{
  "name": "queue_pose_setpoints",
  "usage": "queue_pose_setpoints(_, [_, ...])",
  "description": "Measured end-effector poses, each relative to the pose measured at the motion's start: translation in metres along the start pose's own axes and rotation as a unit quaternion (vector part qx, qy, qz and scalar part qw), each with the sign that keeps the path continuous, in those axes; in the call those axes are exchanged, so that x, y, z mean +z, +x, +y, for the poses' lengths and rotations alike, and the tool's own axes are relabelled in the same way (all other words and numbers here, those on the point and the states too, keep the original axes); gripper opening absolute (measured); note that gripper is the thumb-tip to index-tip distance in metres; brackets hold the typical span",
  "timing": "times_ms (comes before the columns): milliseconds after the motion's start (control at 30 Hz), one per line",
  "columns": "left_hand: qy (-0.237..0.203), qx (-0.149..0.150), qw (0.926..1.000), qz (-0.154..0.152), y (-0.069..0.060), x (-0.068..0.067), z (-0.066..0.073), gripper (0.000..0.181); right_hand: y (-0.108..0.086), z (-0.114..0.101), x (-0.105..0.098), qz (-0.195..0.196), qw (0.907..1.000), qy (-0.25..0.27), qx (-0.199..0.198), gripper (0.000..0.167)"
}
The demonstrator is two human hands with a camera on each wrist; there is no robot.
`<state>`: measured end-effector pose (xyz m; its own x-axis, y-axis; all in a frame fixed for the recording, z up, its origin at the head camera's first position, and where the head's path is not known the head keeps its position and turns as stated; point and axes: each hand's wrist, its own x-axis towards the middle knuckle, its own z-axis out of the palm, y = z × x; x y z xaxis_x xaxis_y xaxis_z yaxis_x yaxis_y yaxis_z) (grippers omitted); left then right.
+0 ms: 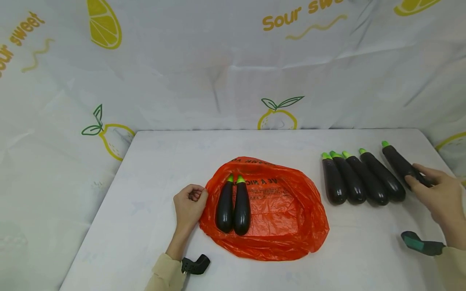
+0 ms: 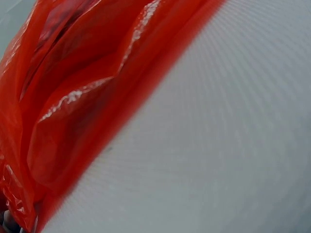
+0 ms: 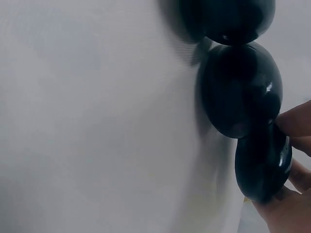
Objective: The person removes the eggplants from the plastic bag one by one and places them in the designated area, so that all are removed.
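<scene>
A red plastic bag (image 1: pixel 276 220) lies spread with its mouth gaping upward. Two dark eggplants with green tops, one (image 1: pixel 224 206) beside the other (image 1: pixel 242 206), rest in its left part. At the bag's left rim, my left hand (image 1: pixel 190 206) pinches the red film; the left wrist view shows mostly the bag's folds (image 2: pixel 73 111). Far to the right, my right hand (image 1: pixel 438 196) grips the thick end of another eggplant (image 1: pixel 397 159), thumb on one side and fingers on the other. In the right wrist view this eggplant (image 3: pixel 262 170) sits between the fingertips (image 3: pixel 295 121).
Several more eggplants (image 1: pixel 353 178) lie in a slanted row just left of my right hand, green tops toward the back. The white table (image 1: pixel 145 194) ends at a lemon-printed cloth (image 1: pixel 174 81) behind. Dark devices are strapped to both wrists.
</scene>
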<state>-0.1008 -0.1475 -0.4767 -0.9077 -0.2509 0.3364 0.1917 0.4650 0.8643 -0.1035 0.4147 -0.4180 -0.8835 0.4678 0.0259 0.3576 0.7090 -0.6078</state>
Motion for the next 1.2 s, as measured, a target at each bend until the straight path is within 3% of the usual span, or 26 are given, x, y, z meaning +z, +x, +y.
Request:
queue_pose_setpoints(233, [-0.003,0.001,1.0000,-0.002,0.000,0.001,0.000,0.005,-0.002,0.004,0.002,-0.023,0.9993,-0.006,-0.030,0.056])
queue_pose_setpoints(500, [0.005,-0.001,1.0000,0.000,0.000,0.001,0.000,0.005,-0.003,0.003,0.004,-0.033,0.9993,-0.010,-0.012,0.057])
queue_pose_setpoints(1200, [0.001,-0.010,0.9999,-0.005,0.000,-0.001,0.000,0.005,-0.011,0.010,0.006,-0.041,0.9987,-0.012,-0.028,0.061])
